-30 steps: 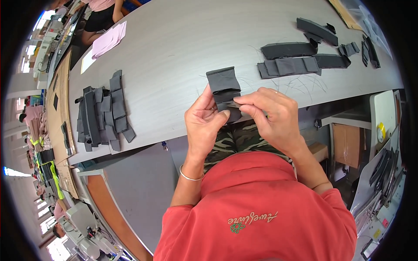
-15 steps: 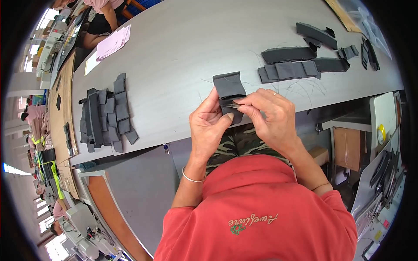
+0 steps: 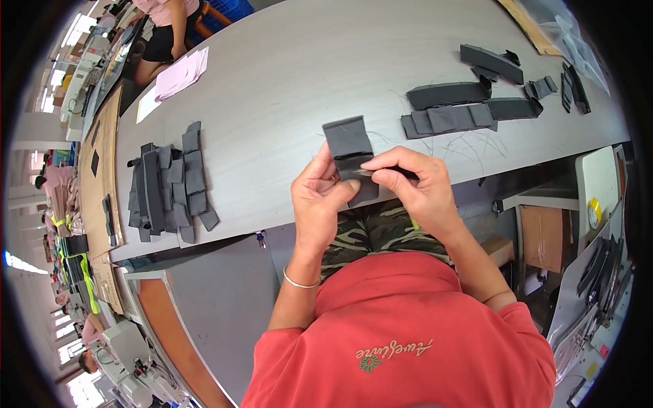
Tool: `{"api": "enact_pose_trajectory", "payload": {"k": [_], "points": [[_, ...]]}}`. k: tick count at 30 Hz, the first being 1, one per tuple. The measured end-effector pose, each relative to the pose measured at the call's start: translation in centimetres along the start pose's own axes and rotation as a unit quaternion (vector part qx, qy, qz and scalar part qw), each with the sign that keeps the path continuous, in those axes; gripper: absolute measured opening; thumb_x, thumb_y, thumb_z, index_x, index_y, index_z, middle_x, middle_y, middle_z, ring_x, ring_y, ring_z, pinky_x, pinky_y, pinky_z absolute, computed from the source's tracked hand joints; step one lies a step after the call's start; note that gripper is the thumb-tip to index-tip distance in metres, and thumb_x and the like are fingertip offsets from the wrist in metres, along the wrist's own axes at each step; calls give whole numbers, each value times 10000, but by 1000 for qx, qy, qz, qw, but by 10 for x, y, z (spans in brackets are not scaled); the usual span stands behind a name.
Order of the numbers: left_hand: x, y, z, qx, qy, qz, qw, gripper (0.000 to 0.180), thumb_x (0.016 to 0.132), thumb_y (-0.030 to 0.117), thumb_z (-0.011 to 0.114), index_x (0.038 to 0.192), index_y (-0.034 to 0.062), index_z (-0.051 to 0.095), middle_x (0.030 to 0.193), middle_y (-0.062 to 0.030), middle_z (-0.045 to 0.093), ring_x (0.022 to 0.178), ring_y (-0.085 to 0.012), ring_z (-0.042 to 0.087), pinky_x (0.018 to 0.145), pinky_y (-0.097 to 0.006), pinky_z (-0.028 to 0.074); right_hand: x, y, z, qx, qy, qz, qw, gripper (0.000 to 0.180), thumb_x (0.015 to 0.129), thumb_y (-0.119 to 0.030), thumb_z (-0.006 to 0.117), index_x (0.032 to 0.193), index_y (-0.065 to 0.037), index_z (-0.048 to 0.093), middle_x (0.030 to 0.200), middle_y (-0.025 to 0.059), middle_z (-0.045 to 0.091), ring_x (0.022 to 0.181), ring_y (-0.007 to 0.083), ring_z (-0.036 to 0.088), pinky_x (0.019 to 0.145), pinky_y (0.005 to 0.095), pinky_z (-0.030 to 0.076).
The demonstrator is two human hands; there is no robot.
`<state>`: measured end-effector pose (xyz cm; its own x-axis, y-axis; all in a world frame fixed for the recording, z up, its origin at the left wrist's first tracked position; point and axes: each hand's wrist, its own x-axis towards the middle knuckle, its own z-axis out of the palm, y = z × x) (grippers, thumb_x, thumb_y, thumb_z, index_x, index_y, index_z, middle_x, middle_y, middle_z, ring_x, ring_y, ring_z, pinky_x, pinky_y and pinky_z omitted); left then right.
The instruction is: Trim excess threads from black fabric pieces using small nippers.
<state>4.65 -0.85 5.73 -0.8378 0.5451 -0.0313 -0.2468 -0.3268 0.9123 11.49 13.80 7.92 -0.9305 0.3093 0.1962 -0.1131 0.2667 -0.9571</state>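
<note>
Over the table's near edge, my left hand (image 3: 318,194) grips a folded dark grey fabric piece (image 3: 349,139), its thumb pressing on the lower flap. My right hand (image 3: 415,180) is closed on a small, slim tool (image 3: 405,172) with a dark handle and a light, metal-looking tip. That tip rests on or just above the cloth below the fold, near my left thumb. Fingers cover much of the tool, so its exact kind is unclear. Loose dark threads lie near the fabric.
A pile of grey fabric pieces (image 3: 163,187) lies on the left of the table (image 3: 272,75). More grey strips (image 3: 449,119) and loose threads are at the right. Pink sheets (image 3: 182,73) sit at the far left, near another person (image 3: 166,34). Cardboard (image 3: 527,27) borders the far right.
Both hands and the fabric have shifted slightly left. My right hand has turned, and the tool's dark handle now shows behind its fingers.
</note>
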Motion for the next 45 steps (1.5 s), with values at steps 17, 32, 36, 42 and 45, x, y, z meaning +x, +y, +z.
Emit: {"api": "enact_pose_trajectory", "payload": {"k": [17, 32, 36, 42, 45], "points": [[11, 4, -2, -137, 99, 4, 986, 550, 737, -124, 494, 1279, -35, 476, 1216, -163, 570, 1125, -211, 546, 950, -322, 444, -11, 10, 11, -236, 15, -164, 958, 91, 755, -151, 710, 832, -122, 673, 673, 7, 588, 592, 196, 546, 551, 321, 426], [10, 4, -2, -165, 87, -2, 982, 520, 736, -139, 502, 1245, -36, 502, 1178, -161, 596, 1090, -196, 561, 942, -308, 432, -10, 12, 14, -142, 7, -102, 985, 77, 743, -104, 704, 811, -96, 670, 687, 26, 622, 582, 204, 540, 534, 318, 423], [11, 1, -3, -158, 86, 2, 984, 525, 732, -147, 491, 1248, -51, 494, 1173, -171, 598, 1082, -217, 574, 942, -321, 445, -12, 14, 14, -179, 10, -132, 975, 77, 746, -100, 702, 816, -89, 671, 696, 33, 629, 588, 207, 550, 537, 321, 427], [9, 2, -5, -142, 78, -2, 987, 549, 699, -132, 453, 1244, -77, 486, 1138, -210, 611, 1064, -246, 602, 924, -331, 470, -6, 9, 7, -129, 28, -112, 985, 101, 752, -108, 705, 838, -70, 667, 722, 45, 642, 627, 212, 585, 547, 311, 435], [8, 2, -7, -121, 73, -8, 990, 561, 684, -126, 439, 1242, -85, 487, 1123, -217, 616, 1047, -246, 610, 901, -324, 483, -3, 7, 1, -123, 45, -55, 990, 108, 764, -114, 701, 854, -66, 665, 742, 54, 646, 641, 212, 598, 546, 304, 432]]}}
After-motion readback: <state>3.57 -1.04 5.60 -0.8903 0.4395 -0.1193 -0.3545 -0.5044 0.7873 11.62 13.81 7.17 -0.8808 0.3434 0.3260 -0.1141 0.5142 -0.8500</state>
